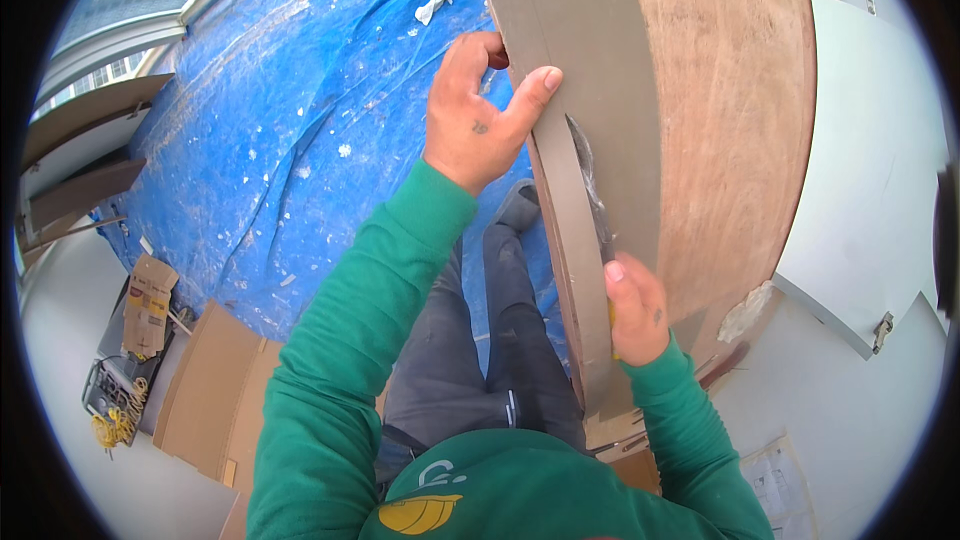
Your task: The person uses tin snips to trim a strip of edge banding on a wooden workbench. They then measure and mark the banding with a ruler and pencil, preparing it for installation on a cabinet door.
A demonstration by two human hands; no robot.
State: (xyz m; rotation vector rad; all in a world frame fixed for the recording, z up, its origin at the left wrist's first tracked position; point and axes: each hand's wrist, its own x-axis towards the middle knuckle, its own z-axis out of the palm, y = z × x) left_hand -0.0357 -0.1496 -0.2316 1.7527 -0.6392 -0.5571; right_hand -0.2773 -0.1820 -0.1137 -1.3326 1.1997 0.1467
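Observation:
A thin grey-brown sheet, perhaps laminate, lies along the left edge of a plywood board. A long slit runs through it, leaving a narrow strip on the left. My left hand grips the sheet's left edge, thumb on top and fingers curled at the side. In the slit sit the dark metal blades of a cutting tool, apparently shears. My right hand is closed around its handle, of which a bit of yellow shows. Most of the handle is hidden by the hand and strip.
Blue sheeting with white debris covers the floor at left. Flattened cardboard and a cart with yellow cord stand lower left. A white panel with a hinge is at right; brown panels lean far left.

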